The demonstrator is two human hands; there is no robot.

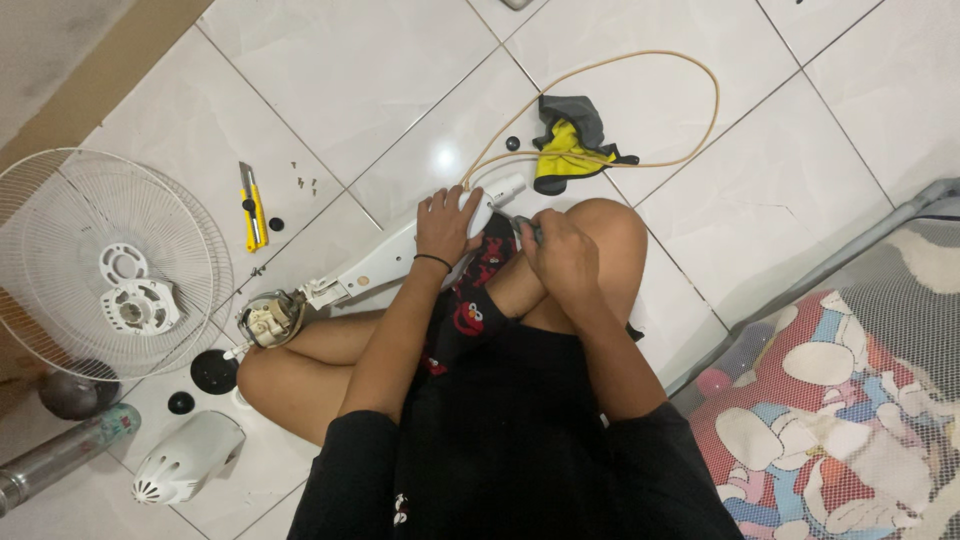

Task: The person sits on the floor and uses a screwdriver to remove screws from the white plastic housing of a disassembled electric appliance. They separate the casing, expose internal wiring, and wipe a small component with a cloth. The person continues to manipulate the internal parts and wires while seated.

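I sit cross-legged on a white tiled floor with a white fan neck and base part point(385, 262) lying across my legs. My left hand point(447, 226), with a black band at the wrist, grips the white housing near its upper end. My right hand point(560, 255) is closed around a small dark-handled tool point(527, 230) whose tip points at the housing. The bare fan motor point(270, 318) sits at the lower left end of the part. A beige cord point(640, 75) loops from the housing across the floor.
A white wire fan grille point(105, 265) lies at left, with a white motor cover point(185, 458) and black caps near it. A yellow utility knife point(252, 205), small screws point(305, 185) and a yellow-grey cloth point(570, 145) lie on the tiles. A mesh playpen point(850, 400) stands at right.
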